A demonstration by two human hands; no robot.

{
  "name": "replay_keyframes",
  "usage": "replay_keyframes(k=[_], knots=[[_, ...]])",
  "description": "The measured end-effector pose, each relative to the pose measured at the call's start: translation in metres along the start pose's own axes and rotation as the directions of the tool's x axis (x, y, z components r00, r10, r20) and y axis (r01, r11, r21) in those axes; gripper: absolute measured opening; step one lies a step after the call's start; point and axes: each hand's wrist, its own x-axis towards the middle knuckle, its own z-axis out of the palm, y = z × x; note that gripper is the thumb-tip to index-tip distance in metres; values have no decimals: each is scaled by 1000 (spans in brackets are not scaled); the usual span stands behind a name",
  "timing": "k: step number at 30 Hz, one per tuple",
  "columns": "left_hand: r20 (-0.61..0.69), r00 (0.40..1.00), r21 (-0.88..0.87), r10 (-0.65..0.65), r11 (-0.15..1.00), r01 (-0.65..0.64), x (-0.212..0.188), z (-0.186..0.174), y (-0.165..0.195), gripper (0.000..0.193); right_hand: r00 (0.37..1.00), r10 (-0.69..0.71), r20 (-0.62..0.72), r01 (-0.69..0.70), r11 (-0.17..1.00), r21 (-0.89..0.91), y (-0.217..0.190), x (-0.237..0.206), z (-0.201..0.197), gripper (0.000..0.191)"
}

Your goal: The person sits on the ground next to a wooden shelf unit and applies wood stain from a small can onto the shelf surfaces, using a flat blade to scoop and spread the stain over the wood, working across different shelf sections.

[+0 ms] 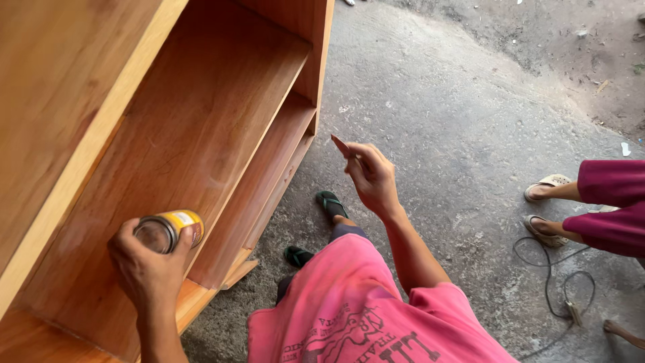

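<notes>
While the person bends over in a pink printed shirt (356, 302) at six o'clock, the left hand (144, 269) at eight o'clock is closed around a small yellow-labelled can (171, 230), fingers and thumb wrapped about its body. The can lies tilted on its side in the grip, its round top facing the camera, held inside the open front of a wooden cabinet (175, 128) and just above the front edge of the board below it. The right hand (371, 178), near the middle of the view and well apart from the can, is pinched shut on a small flat reddish-brown tool (340, 145), of which only the tip shows past the fingertips; what kind of tool it is cannot be told.

Below that hand, two feet in green sandals (329, 202) stand on the grey concrete floor (443, 107). At three o'clock stands another person's pair of legs in magenta trousers (615, 205) and pale sandals (547, 181), with a thin dark cable (551, 269) looping on the floor at four o'clock. The cabinet fills the view from nine to twelve o'clock, its bare shelves running away from the camera.
</notes>
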Motion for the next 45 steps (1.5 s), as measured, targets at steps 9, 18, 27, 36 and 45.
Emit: replay_keyframes(k=[9, 18, 27, 36, 45], knots=[[-51, 998, 6, -24, 1000, 25, -15, 19, -19, 81, 943, -284, 175, 325, 899, -293, 57, 126, 1, 27], [-109, 990, -6, -92, 996, 91, -30, 29, -26, 77, 956, -270, 111, 275, 961, -34, 84, 163, 39, 29], [-117, 983, -15, -139, 990, 138, -25, 33, -29, 76, 971, -5, 240, -40, 982, 183, 68, 161, 14, 19], [211, 972, -177, -99, 974, 138, 47, 24, 50, 87, 965, 34, 259, -91, 973, 212, 10, 107, -19, 31], [325, 926, -232, 191, 966, -118, 78, 20, 49, 109, 978, 103, 184, -123, 987, 102, -24, 55, -17, 32]])
